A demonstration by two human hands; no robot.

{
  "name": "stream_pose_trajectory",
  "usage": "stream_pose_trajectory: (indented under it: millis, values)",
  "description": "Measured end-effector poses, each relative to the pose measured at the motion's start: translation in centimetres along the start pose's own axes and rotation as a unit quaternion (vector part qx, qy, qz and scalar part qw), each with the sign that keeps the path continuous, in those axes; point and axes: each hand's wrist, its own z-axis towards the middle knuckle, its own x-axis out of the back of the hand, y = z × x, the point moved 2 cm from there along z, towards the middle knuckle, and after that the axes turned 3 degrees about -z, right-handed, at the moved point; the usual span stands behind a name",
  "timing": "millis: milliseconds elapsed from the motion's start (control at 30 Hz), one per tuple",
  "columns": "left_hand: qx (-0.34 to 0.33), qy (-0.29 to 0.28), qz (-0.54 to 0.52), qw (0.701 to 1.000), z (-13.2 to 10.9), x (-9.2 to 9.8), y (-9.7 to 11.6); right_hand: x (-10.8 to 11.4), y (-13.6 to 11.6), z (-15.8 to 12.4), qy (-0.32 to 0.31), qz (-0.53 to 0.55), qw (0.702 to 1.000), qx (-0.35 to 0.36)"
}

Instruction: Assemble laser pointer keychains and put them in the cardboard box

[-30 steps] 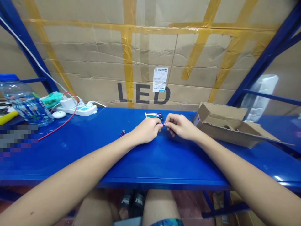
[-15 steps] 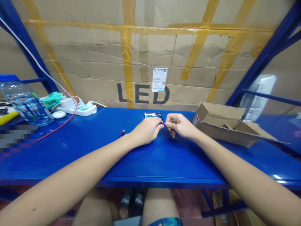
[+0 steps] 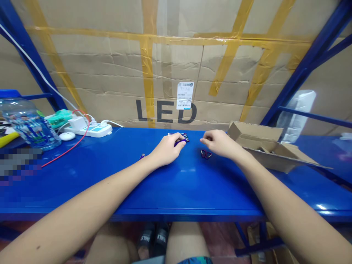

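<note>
Clock centred on the left hand. Left hand (image 3: 169,149): thumb and fingers closed round a slim purple stick (image 3: 180,142), above the blue table (image 3: 187,190). Long axis roughly 8 to 2 o'clock, visible end toward 2; which end is the tip, cannot tell.

Right hand (image 3: 218,142) at 3 o'clock, apart from the stick; fingers curled narrow, contents hidden, cannot tell if holding. Dark red loops (image 3: 206,154) at 6 o'clock from its fingertips; lying or hanging, unclear.

Progress (judgement): partway. Done, apparently: pile of sticks (image 3: 186,136) grouped at 1 o'clock. Left: stick in hand; perhaps purple piece (image 3: 142,156), apart at 9 o'clock.
</note>
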Motion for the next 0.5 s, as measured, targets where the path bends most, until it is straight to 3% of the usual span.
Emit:
stream_pose_trajectory:
  millis: [100, 167, 267, 400, 500]
  values:
    - [0.006, 0.007, -0.006, 1.000, 0.0, 0.2, 0.1, -0.6, -0.1, -0.3, -0.091, -0.100, 0.990, -0.027]
    - [0.004, 0.004, -0.002, 1.000, 0.0, 0.2, 0.2, -1.2, -0.4, -0.5, -0.115, -0.131, 0.984, -0.034]
    - [0.004, 0.002, 0.003, 1.000, 0.0, 0.1, 0.5, -2.1, -0.8, -0.6, -0.125, -0.130, 0.983, -0.016]
    - [0.004, 0.004, -0.009, 1.000, 0.0, 0.1, 0.4, -3.3, -1.3, -0.8, -0.125, -0.059, 0.986, 0.094]
    - [0.009, 0.000, -0.013, 1.000, 0.1, 0.0, 0.1, -3.5, -1.8, -0.9, -0.088, -0.014, 0.985, 0.150]
